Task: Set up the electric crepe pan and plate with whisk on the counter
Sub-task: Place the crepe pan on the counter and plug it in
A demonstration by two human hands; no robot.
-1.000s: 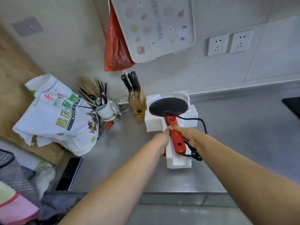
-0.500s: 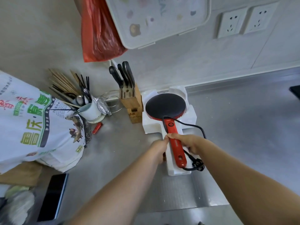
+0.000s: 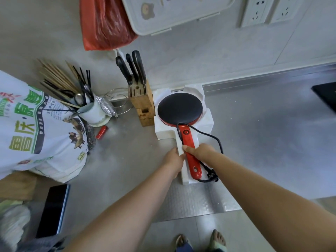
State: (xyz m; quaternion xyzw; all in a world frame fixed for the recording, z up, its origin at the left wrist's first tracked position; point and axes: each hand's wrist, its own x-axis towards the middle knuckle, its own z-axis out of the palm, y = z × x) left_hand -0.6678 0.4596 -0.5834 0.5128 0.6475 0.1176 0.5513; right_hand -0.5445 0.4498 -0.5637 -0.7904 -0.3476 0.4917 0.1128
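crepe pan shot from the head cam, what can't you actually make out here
Head view only:
- Underside of the crepe pan: hidden by the white foam tray it sits in.
- Left hand fingertips: tucked at the foam's edge, so its grip is unclear.
- Right hand fingers: curl under the red handle, out of sight.
- Plug prongs: too small, partly behind the right forearm.
- Plate and whisk: none can be made out.
- Wall sockets: cut off by the top edge.

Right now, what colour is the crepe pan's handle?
Red, with the handle clearest in the head view.
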